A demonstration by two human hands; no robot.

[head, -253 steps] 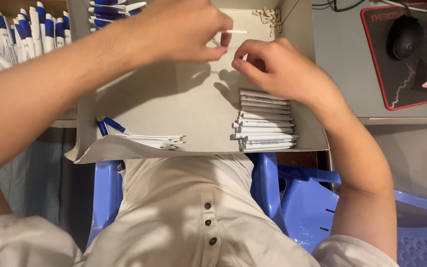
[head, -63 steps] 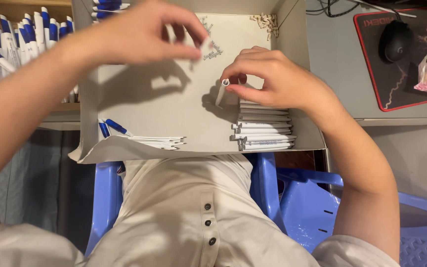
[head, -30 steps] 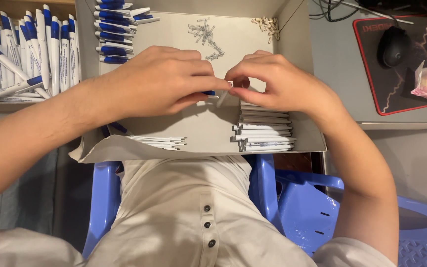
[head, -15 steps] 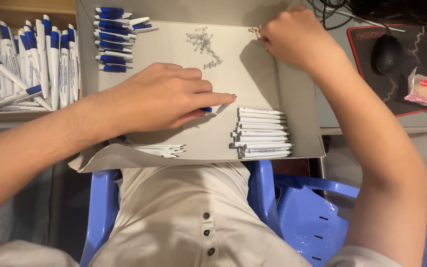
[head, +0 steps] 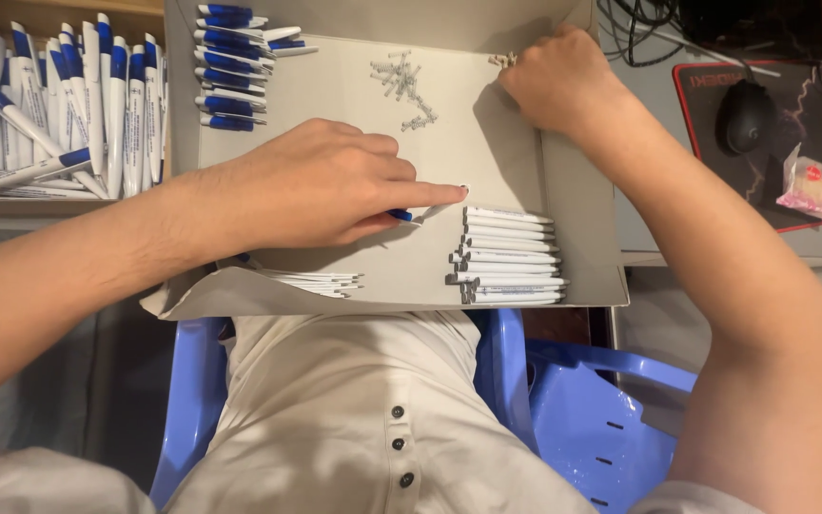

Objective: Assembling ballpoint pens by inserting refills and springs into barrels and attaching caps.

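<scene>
The left hand (head: 321, 186) lies palm-down on the cardboard tray (head: 516, 152), fingers curled shut around a blue-and-white pen (head: 425, 211) whose white tip pokes out under the forefinger, just left of the stack (head: 506, 255) of white barrels. The right hand (head: 554, 81) is at the tray's far right corner, fingers bunched over a tiny cluster of small parts (head: 501, 60); whether it has already pinched 1 cannot be told, since the fingertips are hidden.

To do this well, the left hand should keep the pen steady and level, tip clear of the stack, so it does not nudge those barrels out of line. The right hand wants a light fingertip pinch, lifting only 1 piece.

Room is modest. The tray's right wall stands close beside the right wrist, and a scatter of springs (head: 406, 86) lies mid-tray, between both hands. Finished pens (head: 230, 67) sit at the far left corner, and more refills (head: 311, 281) lie at the near edge. The bare middle is the safest place to bring both hands together.
</scene>
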